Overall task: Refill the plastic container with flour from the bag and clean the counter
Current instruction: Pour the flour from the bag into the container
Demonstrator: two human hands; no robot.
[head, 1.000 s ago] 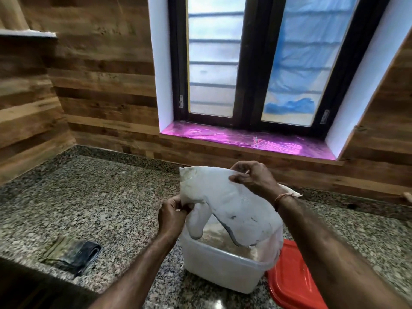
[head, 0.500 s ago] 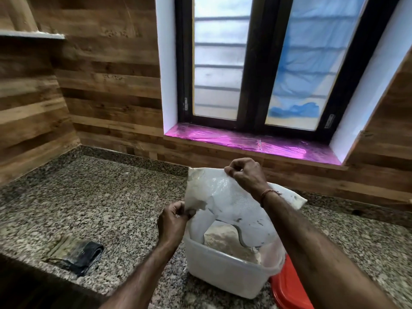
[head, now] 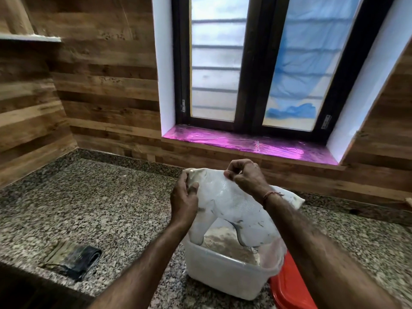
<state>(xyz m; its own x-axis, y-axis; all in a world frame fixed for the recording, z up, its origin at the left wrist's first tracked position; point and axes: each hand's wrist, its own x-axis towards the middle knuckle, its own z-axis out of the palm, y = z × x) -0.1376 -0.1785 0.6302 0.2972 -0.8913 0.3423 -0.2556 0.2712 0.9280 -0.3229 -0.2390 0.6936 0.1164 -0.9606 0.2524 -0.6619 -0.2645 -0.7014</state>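
White bag (head: 225,204) droops into the plastic container (head: 223,275), lower centre; right hand (head: 247,177) pinches its top edge, left hand (head: 184,201) seemingly too.

Single head-worn view, wide-angle, facing forward and down. Very near: forearms (head: 142,264) enter from bottom edge, left hand (head: 184,202) and right hand (head: 246,178) mid-frame on flour bag (head: 223,197). Granite counter (head: 93,208) spreads lower left; window (head: 256,63) upper right, wood-panel wall (head: 100,85) upper left.
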